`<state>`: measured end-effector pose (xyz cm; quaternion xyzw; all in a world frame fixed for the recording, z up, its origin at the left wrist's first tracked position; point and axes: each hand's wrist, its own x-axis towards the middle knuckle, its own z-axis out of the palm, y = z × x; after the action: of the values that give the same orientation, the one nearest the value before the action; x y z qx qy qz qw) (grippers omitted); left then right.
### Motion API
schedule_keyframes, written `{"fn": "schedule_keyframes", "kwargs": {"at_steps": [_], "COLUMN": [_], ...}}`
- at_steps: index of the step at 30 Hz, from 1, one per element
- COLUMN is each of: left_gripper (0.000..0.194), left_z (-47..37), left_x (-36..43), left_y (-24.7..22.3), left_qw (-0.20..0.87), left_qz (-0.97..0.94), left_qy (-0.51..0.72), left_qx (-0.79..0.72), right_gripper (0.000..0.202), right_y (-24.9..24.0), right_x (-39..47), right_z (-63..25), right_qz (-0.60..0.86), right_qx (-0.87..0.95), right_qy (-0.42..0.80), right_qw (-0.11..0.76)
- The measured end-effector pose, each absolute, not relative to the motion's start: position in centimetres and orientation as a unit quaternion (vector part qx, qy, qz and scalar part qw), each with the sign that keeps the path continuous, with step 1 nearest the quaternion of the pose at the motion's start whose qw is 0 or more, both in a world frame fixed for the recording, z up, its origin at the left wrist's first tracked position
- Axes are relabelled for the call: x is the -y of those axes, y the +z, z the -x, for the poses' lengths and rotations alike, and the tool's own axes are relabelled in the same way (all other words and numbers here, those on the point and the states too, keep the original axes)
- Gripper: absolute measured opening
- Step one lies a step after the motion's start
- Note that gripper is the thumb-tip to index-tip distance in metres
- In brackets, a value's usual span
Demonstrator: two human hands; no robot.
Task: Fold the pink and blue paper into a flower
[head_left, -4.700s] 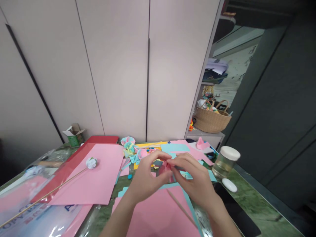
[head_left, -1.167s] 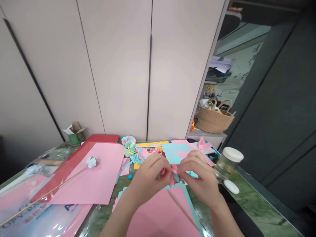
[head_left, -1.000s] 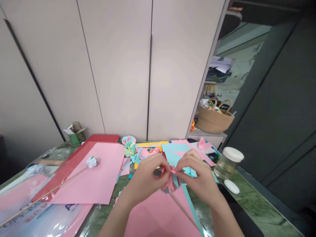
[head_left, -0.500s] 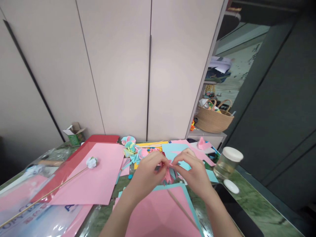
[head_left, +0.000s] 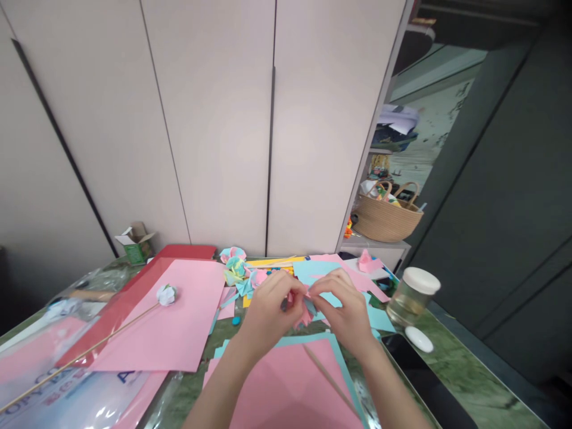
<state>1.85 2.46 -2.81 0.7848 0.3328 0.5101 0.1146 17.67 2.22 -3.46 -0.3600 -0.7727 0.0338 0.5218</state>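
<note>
A small pink and pale blue paper flower [head_left: 305,316] is held up between my hands, its petals partly hidden by my fingers. My left hand [head_left: 277,302] is closed, thumb and fingers pinching the flower from the left. From the right, my right hand [head_left: 342,304] pinches a pink petal edge near the top. Below them lies a stack of pink paper [head_left: 286,381] over light blue sheets, with a thin wooden stick [head_left: 328,378] resting slantwise on it.
A white paper flower [head_left: 167,295] on a long stick lies across pink sheets at left. Several finished paper flowers [head_left: 235,267] sit at the back. A lidded jar [head_left: 412,296], a white oval object [head_left: 419,339] and a black phone [head_left: 424,378] are at right.
My right fingers have shifted slightly left along the flower's edge. The flower has turned a little between my hands, showing more pale blue. My left hand keeps its pinch.
</note>
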Motion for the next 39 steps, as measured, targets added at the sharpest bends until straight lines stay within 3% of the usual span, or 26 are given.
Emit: {"fn": "schedule_keyframes", "kwargs": {"at_steps": [3,5,8,14,20,27,31,39], "left_gripper": [0.004,0.025,0.053,0.049,0.055,0.066,0.066,0.069], "left_z": [-1.2,-0.7,-0.6,-2.5,-3.3,-3.6,-3.9,-3.9], "left_x": [-2.2,-1.9,-1.4,-1.0,-1.6,-2.4,-3.0,-3.2], "left_y": [-2.5,-2.2,-1.8,-2.4,-3.9,-5.6,-6.3,-6.4], "left_qw": [0.253,0.335,0.364,0.337,0.242,0.086,0.048,0.083], "left_qz": [-0.748,-0.726,-0.726,-0.689,-0.676,-0.695,-0.709,-0.712], "left_qy": [0.51,0.498,0.474,0.511,0.584,0.651,0.668,0.659], "left_qx": [-0.34,-0.336,-0.338,-0.389,-0.379,-0.292,-0.22,-0.229], "right_gripper": [0.008,0.008,0.008,0.005,0.008,0.025,0.019,0.014], "right_y": [-3.3,-3.3,-3.4,-3.6,-3.2,-2.5,-2.3,-2.4], "right_x": [-1.9,-1.7,-1.5,-1.2,-0.4,0.2,0.3,0.4], "right_z": [-17.5,-17.3,-17.1,-17.1,-16.9,-16.9,-16.9,-17.0], "right_qz": [0.385,0.406,0.42,0.417,0.431,0.404,0.412,0.423], "right_qx": [0.74,0.698,0.638,0.619,0.633,0.661,0.675,0.678], "right_qy": [0.076,0.088,0.063,0.025,-0.028,-0.222,-0.208,-0.141], "right_qw": [0.546,0.583,0.642,0.665,0.643,0.593,0.576,0.584]}}
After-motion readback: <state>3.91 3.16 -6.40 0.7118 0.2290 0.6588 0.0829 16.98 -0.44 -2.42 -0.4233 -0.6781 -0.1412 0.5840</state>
